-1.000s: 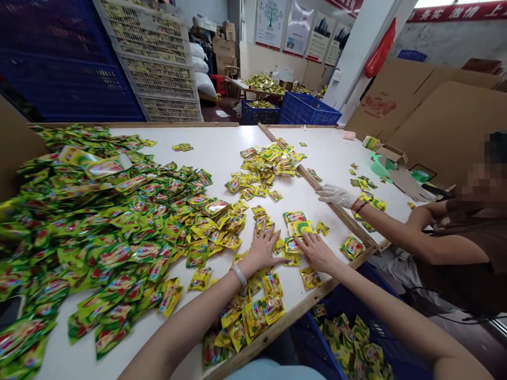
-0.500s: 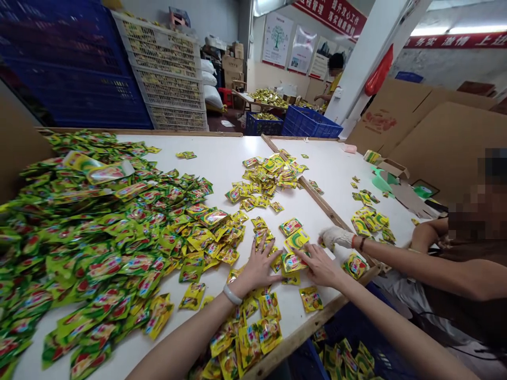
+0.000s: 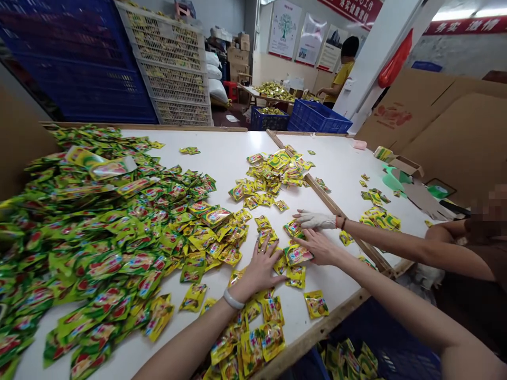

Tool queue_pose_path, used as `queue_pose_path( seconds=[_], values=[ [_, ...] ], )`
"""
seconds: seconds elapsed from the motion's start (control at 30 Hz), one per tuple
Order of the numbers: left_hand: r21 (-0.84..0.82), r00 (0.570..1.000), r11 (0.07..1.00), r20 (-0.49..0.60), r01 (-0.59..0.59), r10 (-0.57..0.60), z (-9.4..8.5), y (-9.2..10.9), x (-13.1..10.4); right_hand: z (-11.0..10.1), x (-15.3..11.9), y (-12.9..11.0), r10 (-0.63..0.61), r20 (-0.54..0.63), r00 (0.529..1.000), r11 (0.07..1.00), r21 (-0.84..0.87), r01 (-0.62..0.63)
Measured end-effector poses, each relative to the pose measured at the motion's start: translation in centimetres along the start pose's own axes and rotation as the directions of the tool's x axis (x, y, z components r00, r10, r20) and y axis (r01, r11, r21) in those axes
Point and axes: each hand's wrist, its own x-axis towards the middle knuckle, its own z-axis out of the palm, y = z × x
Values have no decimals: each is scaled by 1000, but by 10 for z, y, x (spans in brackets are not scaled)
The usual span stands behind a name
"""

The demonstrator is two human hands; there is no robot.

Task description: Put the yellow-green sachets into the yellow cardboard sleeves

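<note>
My left hand lies with fingers spread on small yellow packets at the middle of the white table. Just right of it, my right hand has its fingers stretched over a larger packet with a pink and blue print, touching it. A co-worker's gloved hand reaches in right behind my right hand, over another packet. One yellow packet lies apart near the front edge.
A big heap of green packets covers the left side. Yellow packets are piled farther back. A wooden strip divides the table. Below the front edge stands a blue crate with packets. A person in yellow is at the back.
The co-worker's gloved hand has moved left, over the packets beside my right hand. My right hand has shifted slightly up over the larger packets. My left hand has stayed nearly in place.
</note>
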Motion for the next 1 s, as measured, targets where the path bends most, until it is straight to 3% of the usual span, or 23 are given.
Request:
queue_pose_path(
  seconds=[0.23, 0.37, 0.6, 0.8, 0.9, 1.0],
  values=[
    [-1, 999, 999, 3, 42, -42, -3, 6, 2, 25, -30, 2, 202, -62, 977, 974, 116, -194],
    [-14, 1000, 1000, -4, 21, -21, -4, 5, 3, 32, -40, 8, 191, -108, 976, 974, 145, -174],
    [-47, 999, 999, 21, -24, 25, -12, 7, 2, 10, -19, 20, 51, -10, 999, 979, 196, -48],
    [-52, 1000, 999, 18, -14, 15, -14, 8, 1, -1, -20, 22, 167, 62, 984, 974, 146, -174],
    [-61, 1000, 998, 4, -24, 25, -12, 7, 1, -3, -32, 33, 218, 3, 976, 965, 152, -216],
    [-64, 1000, 998, 7, -24, 24, -10, 6, 2, -13, -48, 68, 351, -160, 923, 927, 201, -317]
  ],
)
